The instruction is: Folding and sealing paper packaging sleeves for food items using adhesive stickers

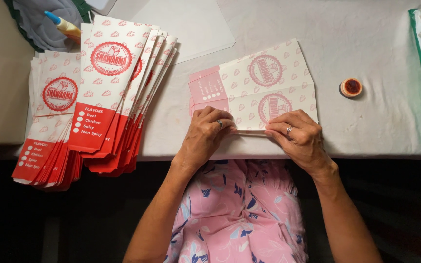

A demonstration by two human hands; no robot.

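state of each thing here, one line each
paper sleeve: flat on the table, near edge being folded
left hand: pressing the fold
right hand: pressing the fold
finished sleeves: fanned in two stacks
small round pot: open
glue bottle: capped, lying down

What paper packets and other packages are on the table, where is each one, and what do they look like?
Paper sheet: table middle, under left hand and right hand; white, pale pink spots, round stamps.
Near stack: far left, fanned over the table edge; long white sleeves, red ends.
Second stack: beside it, same look.
Small tub: right side; round, orange rim, dark red centre.
Bottle: top left; yellow, blue tip.
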